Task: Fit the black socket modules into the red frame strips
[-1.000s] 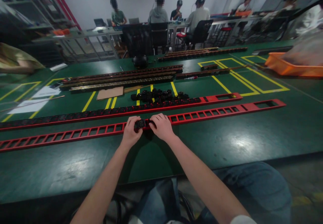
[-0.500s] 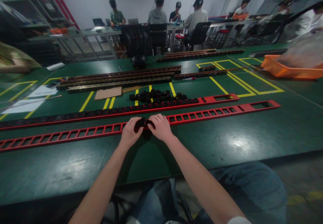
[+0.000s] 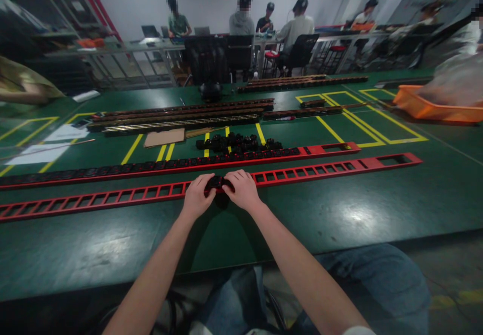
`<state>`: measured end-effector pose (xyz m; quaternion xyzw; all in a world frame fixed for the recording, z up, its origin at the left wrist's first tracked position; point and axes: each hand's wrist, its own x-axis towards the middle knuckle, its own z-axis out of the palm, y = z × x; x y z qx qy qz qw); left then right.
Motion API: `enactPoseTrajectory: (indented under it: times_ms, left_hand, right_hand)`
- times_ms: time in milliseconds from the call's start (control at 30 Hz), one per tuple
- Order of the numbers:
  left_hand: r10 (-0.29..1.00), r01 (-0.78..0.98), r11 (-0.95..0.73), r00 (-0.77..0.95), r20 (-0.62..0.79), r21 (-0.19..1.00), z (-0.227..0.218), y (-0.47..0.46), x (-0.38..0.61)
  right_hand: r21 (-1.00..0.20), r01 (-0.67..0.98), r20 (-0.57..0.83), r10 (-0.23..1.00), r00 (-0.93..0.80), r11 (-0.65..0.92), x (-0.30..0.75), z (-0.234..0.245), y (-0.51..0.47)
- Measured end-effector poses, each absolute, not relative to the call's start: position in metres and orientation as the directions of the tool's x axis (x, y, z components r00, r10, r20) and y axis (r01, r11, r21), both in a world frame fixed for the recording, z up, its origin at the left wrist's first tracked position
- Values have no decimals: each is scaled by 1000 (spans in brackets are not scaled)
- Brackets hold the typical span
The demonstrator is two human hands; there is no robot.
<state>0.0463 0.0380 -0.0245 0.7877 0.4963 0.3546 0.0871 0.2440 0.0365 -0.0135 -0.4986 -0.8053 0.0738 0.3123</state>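
My left hand (image 3: pixel 197 195) and my right hand (image 3: pixel 243 189) meet over the near red slotted strip (image 3: pixel 320 169), which lies left to right on the green table. Both hands have their fingers curled onto one small black socket part (image 3: pixel 216 181), pressed against the strip's middle. Behind it runs a second red strip (image 3: pixel 328 149), most of its slots filled with black parts. A loose pile of black socket parts (image 3: pixel 236 142) sits just beyond that strip.
Long dark rails (image 3: pixel 181 116) lie further back, with a cardboard piece (image 3: pixel 164 137) and white papers (image 3: pixel 45 151) on the left. An orange tray (image 3: pixel 433 107) stands at the far right. Several people sit at desks beyond the table. My knees sit below the table's front edge.
My hands stay at the same spot on the near strip. The fingers have closed in more over the black part, which now shows less between them.
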Motion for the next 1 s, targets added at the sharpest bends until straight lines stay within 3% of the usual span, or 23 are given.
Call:
enactPoseTrajectory:
  times_ms: [533,1000]
  left_hand:
    - [846,719,-486,244,474,498,-28,39,44]
    - [858,643,-473,182,480,602,-27,38,41]
  right_hand:
    - [-409,746,448,828,-337,525,244,-12,35]
    - [-405,669,464,770,-438,624,249,-15,36]
